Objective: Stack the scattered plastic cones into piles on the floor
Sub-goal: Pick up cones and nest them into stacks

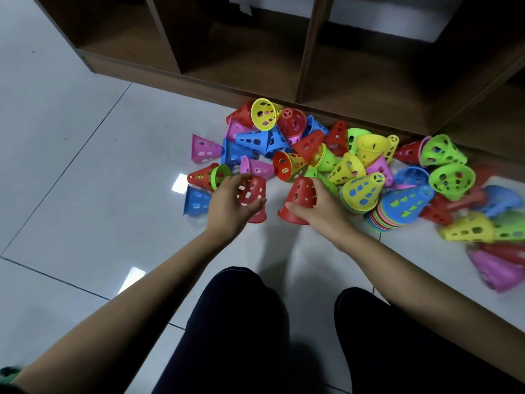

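Arms reach forward, left hand (227, 201) gripping left red cone (256, 189), right hand (321, 206) fingers wrapping right red cone (298, 194).

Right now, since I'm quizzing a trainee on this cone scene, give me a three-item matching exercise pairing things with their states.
Things:
1. left hand
2. leftmost pink cone
3. leftmost yellow cone

States:
A. open mouth faces the camera
B. grips a red cone
C. lies on its side, wide end to the left

Pairs: 1-B; 2-C; 3-A
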